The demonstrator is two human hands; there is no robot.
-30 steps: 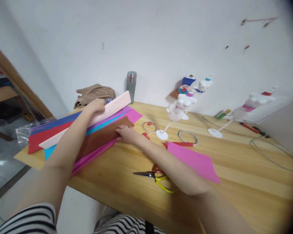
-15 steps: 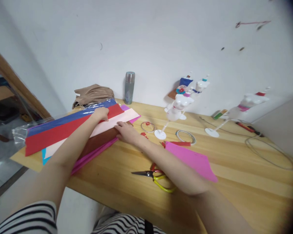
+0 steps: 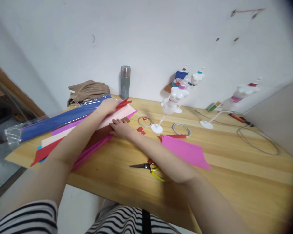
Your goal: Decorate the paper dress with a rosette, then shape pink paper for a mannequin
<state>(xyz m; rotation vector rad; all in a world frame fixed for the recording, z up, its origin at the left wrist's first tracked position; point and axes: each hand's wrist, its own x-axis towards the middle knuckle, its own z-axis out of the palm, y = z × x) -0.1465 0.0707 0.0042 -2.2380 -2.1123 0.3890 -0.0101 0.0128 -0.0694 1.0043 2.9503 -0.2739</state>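
Long coloured sheets, paper or felt, lie slantwise in a stack at the left of the table. My left hand (image 3: 109, 106) is closed around a red sheet (image 3: 47, 150), whose bunched end sticks out beyond the fingers; my forearm covers its middle. On the brown sheet (image 3: 101, 134) rests my right hand (image 3: 122, 128), fingers spread, beside the pale pink sheet (image 3: 123, 113). Behind them is a blue sheet (image 3: 56, 122) in a clear plastic sleeve. A magenta sheet (image 3: 94, 151) shows at the near side of the stack.
Scissors (image 3: 146, 166) lie under my right forearm, near a pink sheet (image 3: 185, 151). White mannequin stands (image 3: 172, 100), wire coils (image 3: 182, 129) and a glue gun (image 3: 239, 118) are farther back. A flask (image 3: 125, 83) stands by the wall, beside brown cloth (image 3: 88, 91).
My left hand has pulled the red sheet off the blue one toward me; it now lies partly over the pale pink sheet. My right hand stays on the stack. The view has shifted slightly.
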